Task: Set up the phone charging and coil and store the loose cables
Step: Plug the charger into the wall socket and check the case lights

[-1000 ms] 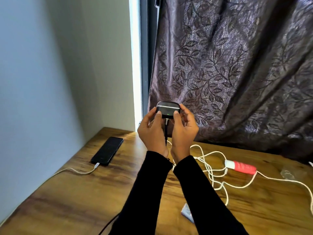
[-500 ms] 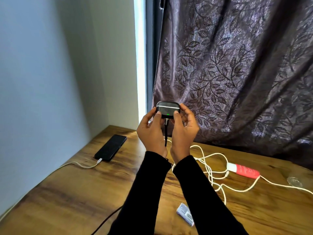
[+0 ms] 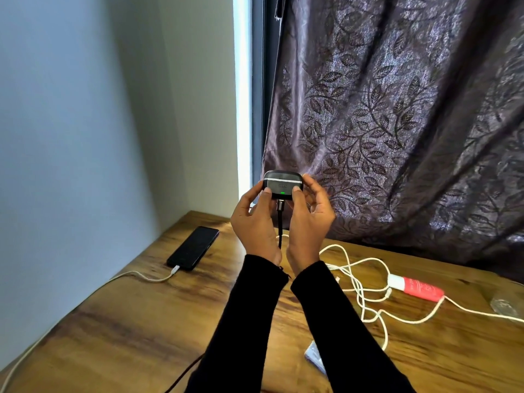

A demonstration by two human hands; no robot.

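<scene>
A small black earbud case (image 3: 282,182) with a green light is raised above the wooden table (image 3: 119,321). My left hand (image 3: 255,222) and my right hand (image 3: 307,219) grip it from either side, thumbs on its front. A black cable (image 3: 280,222) is plugged into its underside and hangs down between my wrists. A black phone (image 3: 193,247) lies at the table's back left with a white cable (image 3: 141,277) plugged into it. Loose white cables (image 3: 365,290) lie tangled to the right.
A red and white tube (image 3: 416,287) lies among the white cables. A small white packet (image 3: 315,357) sits by my right sleeve. A clear object (image 3: 506,303) rests at the far right. A patterned curtain (image 3: 397,123) hangs behind, a wall to the left.
The hands and the case have held nearly still. The view has shifted slightly, so the table objects appear a little further right and lower.
</scene>
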